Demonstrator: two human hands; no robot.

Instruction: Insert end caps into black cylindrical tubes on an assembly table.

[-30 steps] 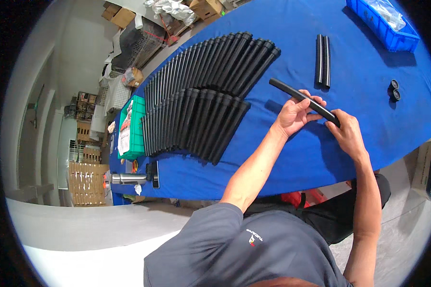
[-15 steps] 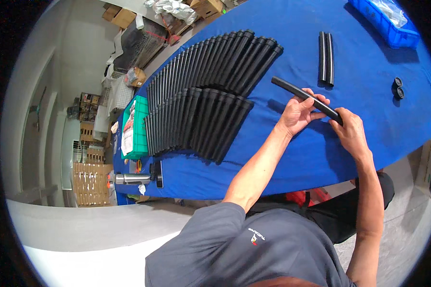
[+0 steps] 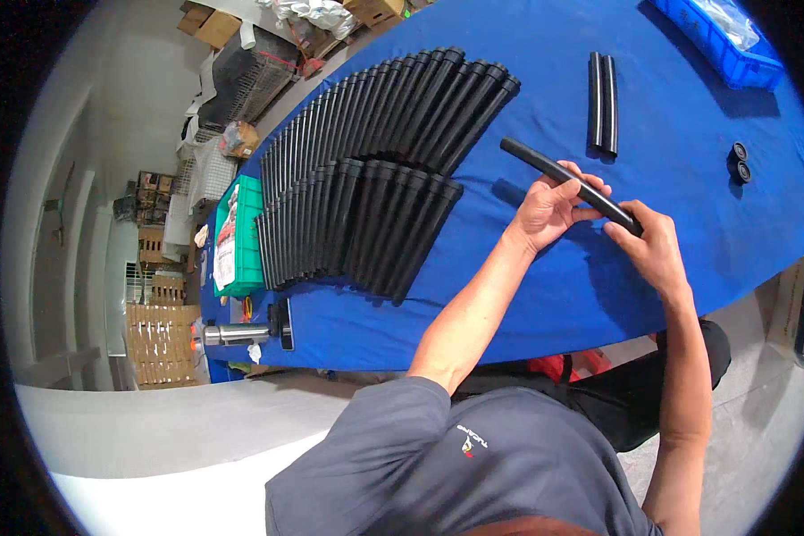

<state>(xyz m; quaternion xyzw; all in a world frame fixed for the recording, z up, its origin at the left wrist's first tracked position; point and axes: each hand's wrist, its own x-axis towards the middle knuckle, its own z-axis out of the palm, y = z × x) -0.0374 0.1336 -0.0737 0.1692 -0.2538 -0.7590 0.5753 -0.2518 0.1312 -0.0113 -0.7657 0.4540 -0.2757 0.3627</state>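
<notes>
A black tube (image 3: 538,163) is held slantwise above the blue-covered table, its free end pointing up and left. My left hand (image 3: 554,207) grips it around the middle, thumb on top and fingers beneath. At the tube's lower right end, my right hand (image 3: 650,243) closes over it, hiding that end. Beyond my hands lie two more black tubes (image 3: 603,105), side by side. To their right sit two small round black caps (image 3: 740,164). Left of my hands, many capped black tubes (image 3: 366,116) lie side by side in two rows.
A green crate (image 3: 249,237) stands at the table's left end, with a metal flask (image 3: 241,333) and a phone (image 3: 283,326) near it. At the far right is a blue plastic bin (image 3: 732,58) holding clear bags. The blue cloth (image 3: 545,304) reaches the near table edge.
Both hands keep hold of the tube in nearly the same pose. The whole view has shifted slightly, with the table items appearing a little further left.
</notes>
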